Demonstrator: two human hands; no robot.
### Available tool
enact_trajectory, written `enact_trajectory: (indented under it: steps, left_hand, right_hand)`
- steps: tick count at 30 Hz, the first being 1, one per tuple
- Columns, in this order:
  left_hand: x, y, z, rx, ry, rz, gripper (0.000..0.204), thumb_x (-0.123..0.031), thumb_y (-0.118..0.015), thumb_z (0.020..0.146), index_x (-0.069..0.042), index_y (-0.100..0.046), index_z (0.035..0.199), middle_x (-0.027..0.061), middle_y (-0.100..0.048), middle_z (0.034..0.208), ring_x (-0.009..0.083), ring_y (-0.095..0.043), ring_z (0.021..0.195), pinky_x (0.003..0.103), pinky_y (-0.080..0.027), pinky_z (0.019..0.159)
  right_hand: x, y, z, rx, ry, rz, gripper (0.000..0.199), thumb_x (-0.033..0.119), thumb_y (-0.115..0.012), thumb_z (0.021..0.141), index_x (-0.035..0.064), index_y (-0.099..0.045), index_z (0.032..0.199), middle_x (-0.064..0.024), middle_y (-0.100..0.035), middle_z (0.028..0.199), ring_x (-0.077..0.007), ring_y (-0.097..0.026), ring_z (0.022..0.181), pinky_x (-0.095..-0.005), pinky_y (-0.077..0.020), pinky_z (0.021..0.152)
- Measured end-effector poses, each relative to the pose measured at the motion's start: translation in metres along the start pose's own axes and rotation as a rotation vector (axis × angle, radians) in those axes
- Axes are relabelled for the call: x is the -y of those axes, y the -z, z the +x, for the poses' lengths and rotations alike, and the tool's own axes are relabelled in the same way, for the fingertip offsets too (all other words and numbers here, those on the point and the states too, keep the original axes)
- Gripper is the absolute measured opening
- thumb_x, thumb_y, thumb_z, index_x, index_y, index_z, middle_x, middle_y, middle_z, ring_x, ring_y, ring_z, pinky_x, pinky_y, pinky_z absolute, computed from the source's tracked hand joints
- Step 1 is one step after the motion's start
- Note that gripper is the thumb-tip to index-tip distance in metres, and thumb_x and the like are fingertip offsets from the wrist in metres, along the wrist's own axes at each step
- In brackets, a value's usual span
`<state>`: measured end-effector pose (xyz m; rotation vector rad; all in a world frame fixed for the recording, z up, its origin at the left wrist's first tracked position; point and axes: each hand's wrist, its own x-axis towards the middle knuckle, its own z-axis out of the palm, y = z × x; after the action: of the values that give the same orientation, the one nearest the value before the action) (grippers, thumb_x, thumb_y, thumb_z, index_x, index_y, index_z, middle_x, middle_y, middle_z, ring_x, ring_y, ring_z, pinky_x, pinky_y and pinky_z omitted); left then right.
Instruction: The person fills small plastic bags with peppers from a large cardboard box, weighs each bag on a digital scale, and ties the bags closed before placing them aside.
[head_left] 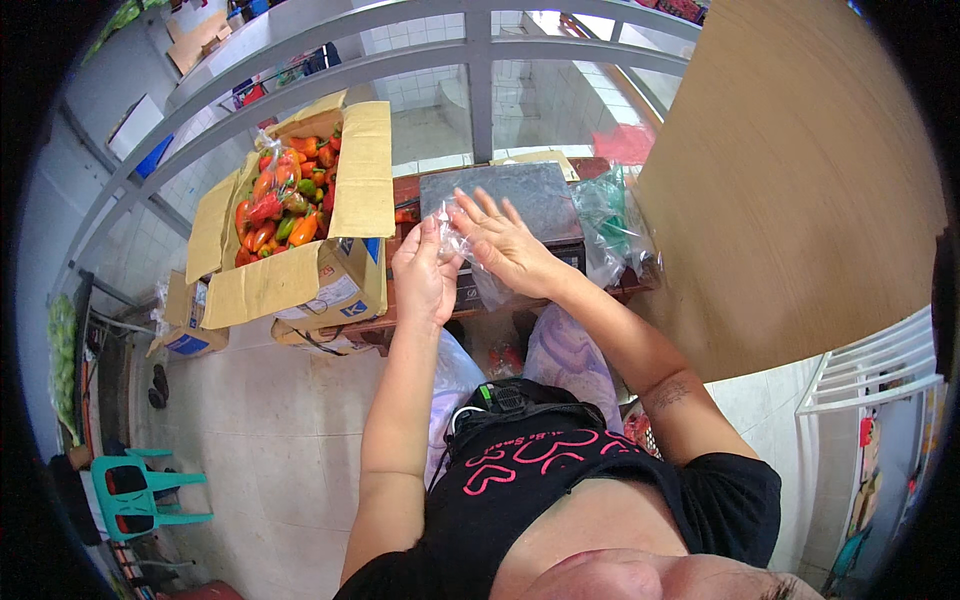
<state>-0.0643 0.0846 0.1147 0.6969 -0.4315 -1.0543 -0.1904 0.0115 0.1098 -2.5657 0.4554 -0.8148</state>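
My left hand [422, 272] and my right hand [500, 240] meet over a small table, both working a clear thin plastic bag [455, 243] between their fingers. The left hand pinches the bag's edge; the right hand's fingers are spread against it. Under the hands sits a grey flat weighing scale [530, 195] on a dark wooden table [640, 285]. To the left stands an open cardboard box [355, 170] holding a clear bag of red, orange and green peppers [280, 195].
A pile of clear plastic bags [615, 225] lies right of the scale. A large tan board [800, 170] rises at the right. More cardboard boxes [190, 320] sit on the tiled floor, a teal plastic chair [140, 490] at lower left, and metal railings [470, 50] behind.
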Motion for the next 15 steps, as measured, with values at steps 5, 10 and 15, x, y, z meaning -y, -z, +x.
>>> enact_trajectory:
  steps: [5, 10, 15]
  left_hand:
    - [-0.006, 0.005, -0.001, 0.04, -0.183, 0.36, 0.019, -0.02, -0.057, 0.084, -0.001, -0.054, 0.082, 0.0036, -0.057, 0.069, 0.0084, -0.053, 0.059, 0.022, -0.046, 0.053]
    - [-0.025, 0.035, 0.004, 0.001, -0.324, 1.025, 0.024, -0.02, -0.064, 0.079, -0.002, -0.053, 0.069, -0.0026, -0.05, 0.056, 0.0036, -0.045, 0.048, 0.018, -0.037, 0.043]
    - [-0.022, 0.044, 0.008, 0.14, -0.088, 0.687, 0.02, -0.019, -0.067, 0.077, -0.004, -0.053, 0.075, -0.0018, -0.053, 0.063, 0.0047, -0.046, 0.053, 0.017, -0.035, 0.047]
  right_hand:
    - [-0.001, 0.021, 0.023, -0.075, -0.164, 0.828, 0.038, 0.028, -0.051, 0.086, -0.0017, -0.054, 0.109, -0.0116, -0.056, 0.109, -0.0174, -0.048, 0.107, -0.0302, -0.0329, 0.093]
    - [0.006, 0.041, 0.046, 0.344, -0.403, 0.331, 0.026, 0.018, -0.064, 0.077, 0.001, -0.059, 0.097, -0.0086, -0.062, 0.086, -0.0134, -0.055, 0.082, -0.0288, -0.0424, 0.072]
    - [-0.006, 0.032, 0.052, -0.24, 0.313, -0.19, 0.024, 0.018, -0.065, 0.076, 0.0003, -0.058, 0.091, -0.009, -0.06, 0.072, -0.0111, -0.053, 0.062, -0.0268, -0.0429, 0.057]
